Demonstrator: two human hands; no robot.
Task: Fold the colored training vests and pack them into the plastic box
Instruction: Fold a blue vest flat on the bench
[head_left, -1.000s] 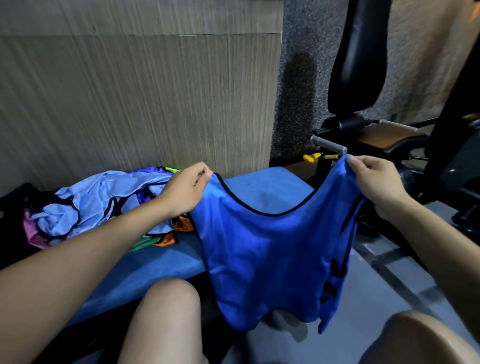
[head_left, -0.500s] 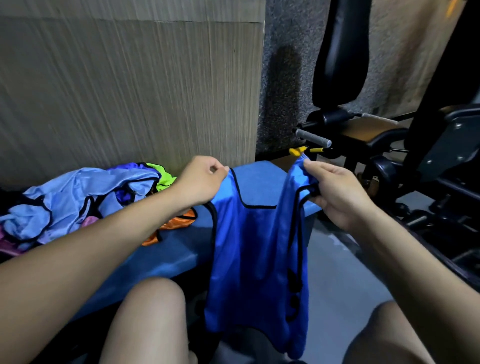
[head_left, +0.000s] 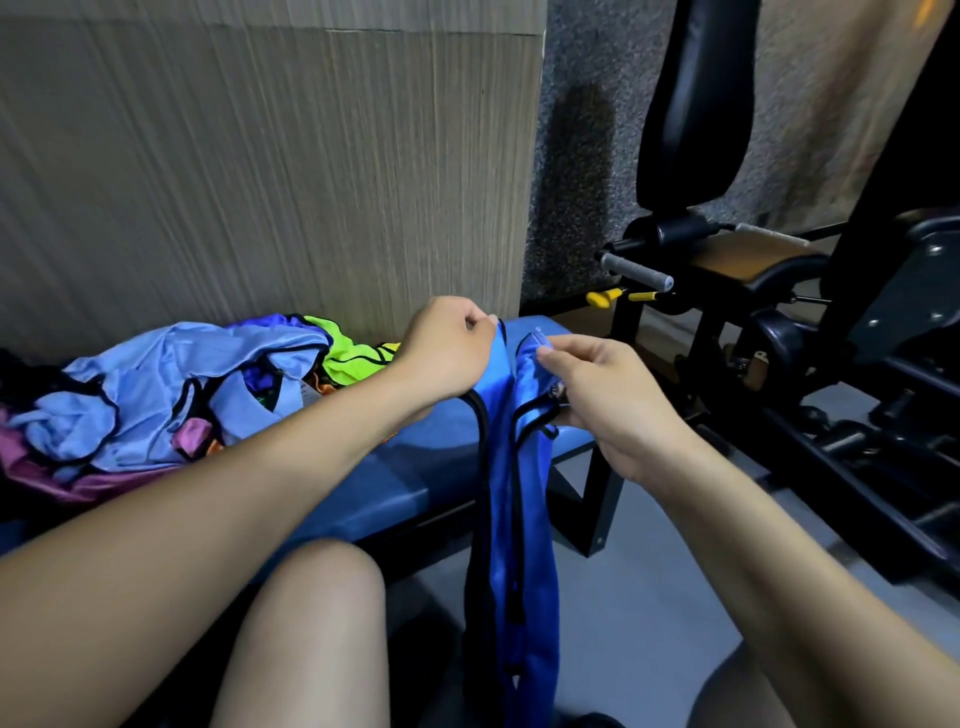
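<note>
A wall of streaked grey-brown panels (head_left: 260, 182) fills the upper left of the frame, with a rough dark grey section to its right. Below it a blue padded bench (head_left: 415, 478) runs from the left edge toward the centre. On the right stands black gym equipment (head_left: 779, 291) with a tall black back pad, a grey-gripped handle and small yellow knobs. The floor at lower right is pale grey.

A blue vest (head_left: 519, 519) with black trim hangs in the centre of the frame, folded lengthwise into a narrow strip that drops past the front edge of the bench and between the person's bare knees at the bottom. The left hand (head_left: 447, 348) grips one shoulder strap at the top, fingers curled round it. The right hand (head_left: 602, 395), just beside it, pinches the other strap between thumb and fingers. The two hands are close together but not touching.

On the bench at the left lies a loose pile of vests (head_left: 171, 395): light blue on top, with neon green, purple, pink and orange showing beneath.
</note>
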